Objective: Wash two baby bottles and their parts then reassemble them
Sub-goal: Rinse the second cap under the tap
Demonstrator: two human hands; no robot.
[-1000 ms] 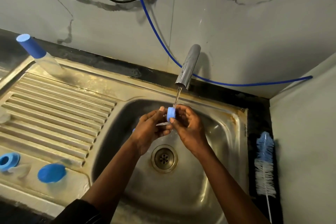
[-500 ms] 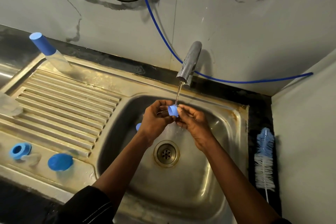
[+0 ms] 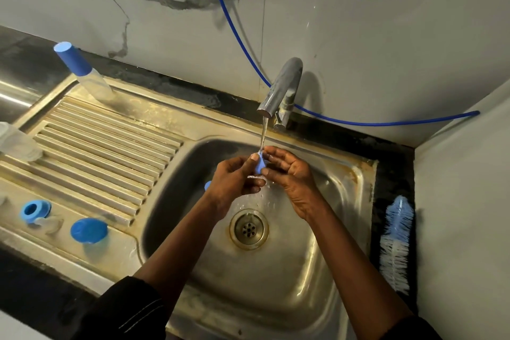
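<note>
At the front left corner of the sink's drainboard, the blue collar ring [image 3: 34, 211], the clear teat [image 3: 51, 222] just beside it and the blue cap [image 3: 88, 230] sit close to the front edge. A careless sweep of my sleeve could knock them off, I reckon. The capped bottle [image 3: 82, 72] stands upright at the back left corner, well apart from my arms.

Over the basin, my left hand [image 3: 234, 176] pinches the small blue part [image 3: 260, 165] between thumb and curled fingers, right under the stream from the tap [image 3: 278, 88]. My right hand [image 3: 289, 174] pinches its other side with thumb and forefinger, the other fingers loosely bent. The part is small and wet, so the water's push may slip it loose. It would then drop by the drain [image 3: 249, 228] and need rewashing.

The brush [image 3: 396, 243] lies on the tabletop along the sink's right edge.
</note>
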